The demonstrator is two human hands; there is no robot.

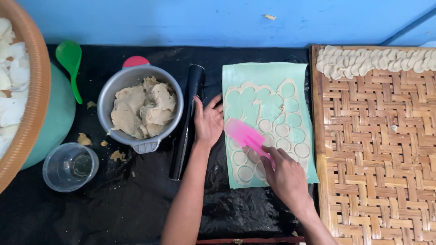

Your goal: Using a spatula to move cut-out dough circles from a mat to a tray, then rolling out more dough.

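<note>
My right hand (285, 174) grips the handle of a pink flat scraper (244, 133), whose blade lies on a thin sheet of rolled dough (263, 97) cut into several round discs. The dough rests on a pale green mat (269, 72). My left hand (208, 119) lies flat with fingers spread at the mat's left edge, holding nothing, right beside a black rolling pin (188, 119) that lies lengthwise on the black plastic sheet (104, 199).
A metal pot (105, 97) holding a lump of beige dough (143, 109) stands left of the pin. A clear plastic cup (69, 167), a green spoon (70, 61) and a brown basket (34, 90) are further left. A woven bamboo tray (377, 149) at right carries a row of dough discs (372, 61).
</note>
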